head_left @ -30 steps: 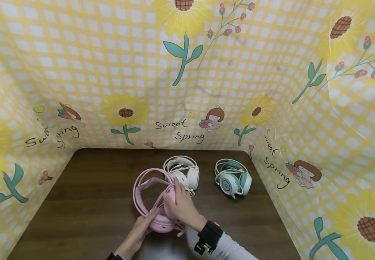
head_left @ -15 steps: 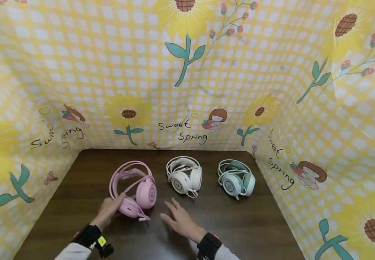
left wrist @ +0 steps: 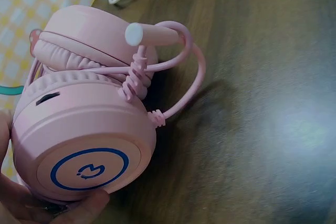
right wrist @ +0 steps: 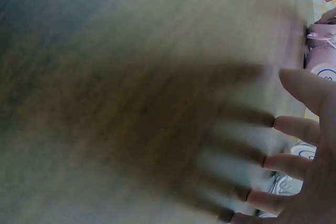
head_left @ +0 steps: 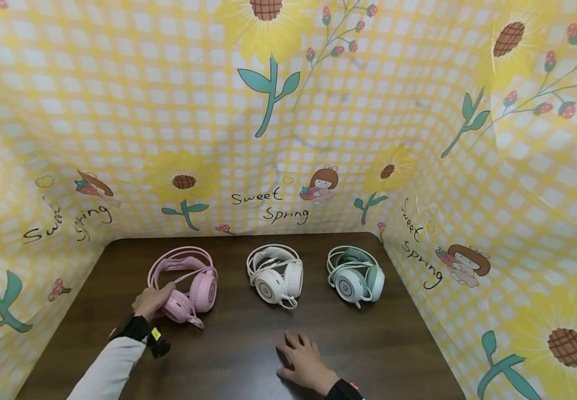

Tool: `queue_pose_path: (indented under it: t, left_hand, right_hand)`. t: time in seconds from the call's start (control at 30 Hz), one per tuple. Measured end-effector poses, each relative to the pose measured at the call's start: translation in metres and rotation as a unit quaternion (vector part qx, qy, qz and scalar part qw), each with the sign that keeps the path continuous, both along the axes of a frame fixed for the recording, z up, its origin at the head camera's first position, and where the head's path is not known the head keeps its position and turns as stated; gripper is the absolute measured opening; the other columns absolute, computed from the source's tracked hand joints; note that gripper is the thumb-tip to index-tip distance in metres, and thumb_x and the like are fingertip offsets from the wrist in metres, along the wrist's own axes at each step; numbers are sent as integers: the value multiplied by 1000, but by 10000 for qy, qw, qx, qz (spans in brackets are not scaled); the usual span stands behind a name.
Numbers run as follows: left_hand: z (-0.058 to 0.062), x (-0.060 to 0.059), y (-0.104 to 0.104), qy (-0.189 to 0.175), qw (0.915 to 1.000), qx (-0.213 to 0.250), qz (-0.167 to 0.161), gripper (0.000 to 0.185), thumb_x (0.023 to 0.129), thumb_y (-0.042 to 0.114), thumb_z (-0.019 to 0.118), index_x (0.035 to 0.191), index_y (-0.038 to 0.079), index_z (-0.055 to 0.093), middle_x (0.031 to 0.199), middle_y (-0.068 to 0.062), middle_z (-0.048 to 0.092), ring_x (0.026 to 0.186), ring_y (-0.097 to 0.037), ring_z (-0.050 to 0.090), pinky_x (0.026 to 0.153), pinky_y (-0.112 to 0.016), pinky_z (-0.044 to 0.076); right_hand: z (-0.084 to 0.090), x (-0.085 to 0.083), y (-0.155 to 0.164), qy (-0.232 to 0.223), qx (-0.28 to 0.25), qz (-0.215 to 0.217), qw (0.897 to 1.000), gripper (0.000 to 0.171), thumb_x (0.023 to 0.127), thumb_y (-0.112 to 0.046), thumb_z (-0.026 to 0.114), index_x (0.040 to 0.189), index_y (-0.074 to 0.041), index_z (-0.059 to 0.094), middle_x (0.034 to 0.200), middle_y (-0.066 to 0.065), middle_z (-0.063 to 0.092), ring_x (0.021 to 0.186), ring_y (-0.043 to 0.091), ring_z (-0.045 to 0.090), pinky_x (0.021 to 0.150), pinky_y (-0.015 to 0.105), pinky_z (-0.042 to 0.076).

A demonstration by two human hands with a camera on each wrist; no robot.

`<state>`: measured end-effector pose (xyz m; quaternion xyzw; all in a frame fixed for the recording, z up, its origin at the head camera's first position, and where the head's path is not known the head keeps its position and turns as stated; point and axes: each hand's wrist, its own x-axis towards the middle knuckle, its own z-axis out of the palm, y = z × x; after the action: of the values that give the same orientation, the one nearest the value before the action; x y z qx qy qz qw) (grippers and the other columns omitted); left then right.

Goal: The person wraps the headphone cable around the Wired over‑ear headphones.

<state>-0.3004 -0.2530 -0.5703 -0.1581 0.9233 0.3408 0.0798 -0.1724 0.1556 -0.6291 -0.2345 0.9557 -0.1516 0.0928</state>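
Observation:
Pink headphones (head_left: 203, 291) stand at the left of the dark wooden table, their headband toward the back wall. My left hand (head_left: 149, 301) holds them by the left ear cup; in the left wrist view, fingers (left wrist: 90, 208) curl round the lower edge of that pink cup (left wrist: 86, 129). A coiled pink cable lies against the cups. My right hand (head_left: 306, 364) is apart from every headset, low over the front of the table, with fingers spread and holding nothing. In the right wrist view the right hand's (right wrist: 320, 145) fingers look straight above their shadows.
White headphones (head_left: 270, 286) stand in the middle of the row, and mint-green and white headphones (head_left: 349, 284) at the right. Yellow checked cloth (head_left: 218, 128) with sunflowers walls the brown table (head_left: 228, 355) at the back and both sides.
The pink headphones went from both hands in front of the white pair to the far left, in the left hand. My right hand let go and drew back toward the front.

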Motion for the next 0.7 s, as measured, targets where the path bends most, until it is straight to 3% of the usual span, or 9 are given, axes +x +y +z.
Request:
queue_pose_path:
  t: [0.13, 0.23, 0.43, 0.6, 0.7]
  left_hand:
    - [1, -5, 3, -92, 9998, -12, 201, 78, 93, 51, 42, 112, -23, 53, 103, -42, 56, 68, -37, 64, 52, -36, 54]
    - [2, -8, 5, -130, 9990, -106, 424, 80, 92, 54, 41, 115, -22, 53, 107, -42, 55, 79, -43, 60, 56, -39, 54]
    - [-1, -9, -3, -267, 9981, -183, 523, 89, 93, 59, 37, 129, -23, 43, 132, -46, 39, 115, -60, 44, 88, -62, 43]
    - [-5, -1, -14, -214, 9979, 325, 525, 95, 93, 61, 39, 137, -24, 30, 139, -46, 29, 125, -64, 28, 98, -68, 31]
    - [-6, 0, -19, -162, 9932, 1038, 496, 100, 93, 63, 41, 142, -22, 20, 141, -47, 19, 128, -62, 22, 97, -67, 37]
  right_hand:
    - [-1, 3, -2, -84, 197, 57, 9998, 60, 88, -47, 70, 140, -21, 55, 150, 16, 42, 133, 48, 37, 97, 67, 38]
    - [-1, 5, -3, -72, 286, 49, 9996, 61, 88, -48, 70, 141, -22, 54, 151, 16, 41, 133, 49, 37, 98, 68, 37]
    - [-2, 7, -11, 28, 413, 184, 9990, 63, 89, -50, 68, 144, -22, 51, 152, 16, 39, 133, 50, 36, 98, 68, 37]
    - [-4, 8, -18, 54, 391, 343, 9986, 65, 89, -51, 67, 144, -21, 50, 152, 17, 38, 133, 51, 35, 98, 69, 37]
    - [-6, 5, -16, 118, 418, 365, 9984, 64, 90, -51, 66, 144, -20, 51, 151, 18, 39, 132, 51, 36, 97, 69, 37]
